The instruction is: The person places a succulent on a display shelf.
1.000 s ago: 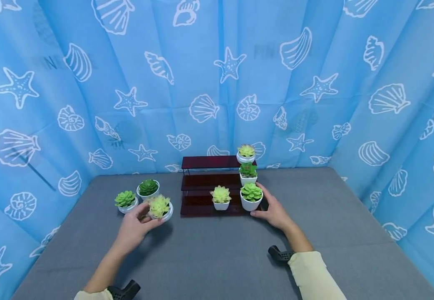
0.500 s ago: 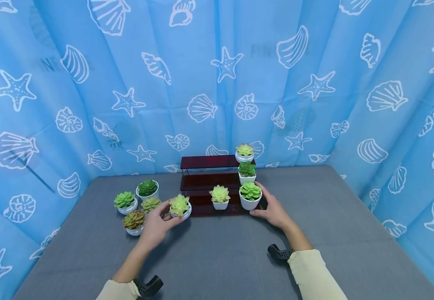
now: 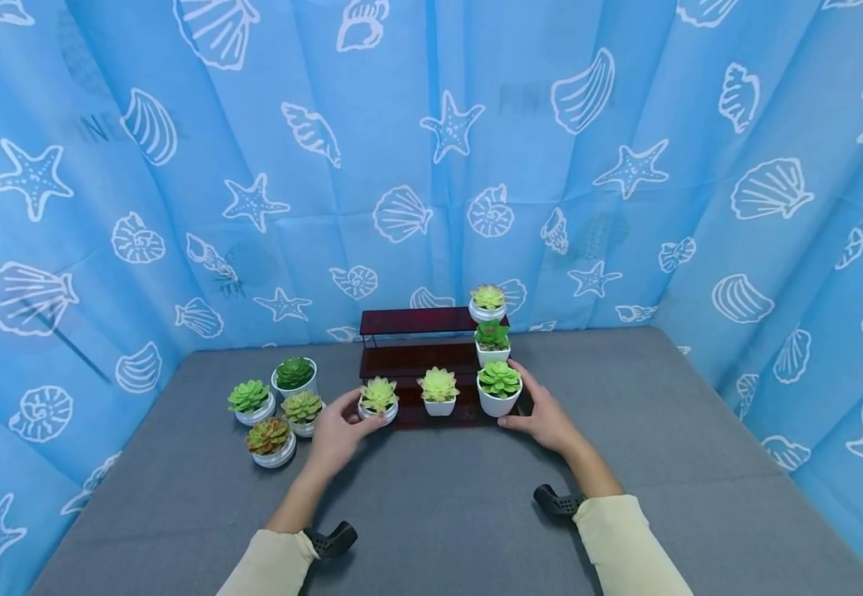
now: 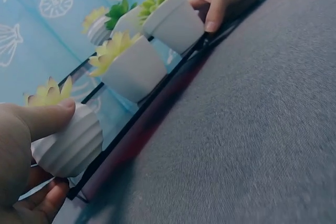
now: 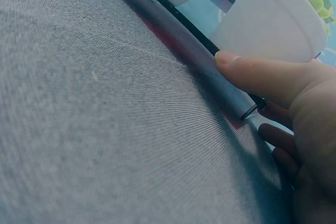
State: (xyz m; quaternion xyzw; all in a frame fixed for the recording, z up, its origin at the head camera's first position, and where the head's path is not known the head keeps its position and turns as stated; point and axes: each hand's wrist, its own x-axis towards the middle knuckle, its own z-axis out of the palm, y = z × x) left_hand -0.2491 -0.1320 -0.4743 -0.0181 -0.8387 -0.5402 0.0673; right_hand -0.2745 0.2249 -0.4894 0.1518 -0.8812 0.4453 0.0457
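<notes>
My left hand (image 3: 338, 434) grips a ribbed white pot with a pale yellow-green succulent (image 3: 378, 397), thumb on the near side. In the left wrist view this pot (image 4: 71, 142) is at the left end of the lowest tier of a dark red three-tier display shelf (image 3: 416, 362); whether it rests there I cannot tell. My right hand (image 3: 543, 415) holds the shelf's right end, its thumb (image 5: 257, 74) on the front edge beside a round white pot with a green succulent (image 3: 499, 391). Another pale succulent in a square pot (image 3: 438, 393) stands mid-tier.
Left of the shelf several potted succulents stand grouped on the grey cloth (image 3: 431, 513), including a reddish one (image 3: 270, 441) and a dark green one (image 3: 294, 377). Two more pots stand on the upper tiers at right, one green (image 3: 492, 339), one pale (image 3: 487, 303). A blue curtain (image 3: 401, 165) hangs behind.
My left hand has carried the pale succulent rightward from the group to the shelf's left end, uncovering the reddish plant and a yellow-green one. The right hand stays at the shelf's right end.
</notes>
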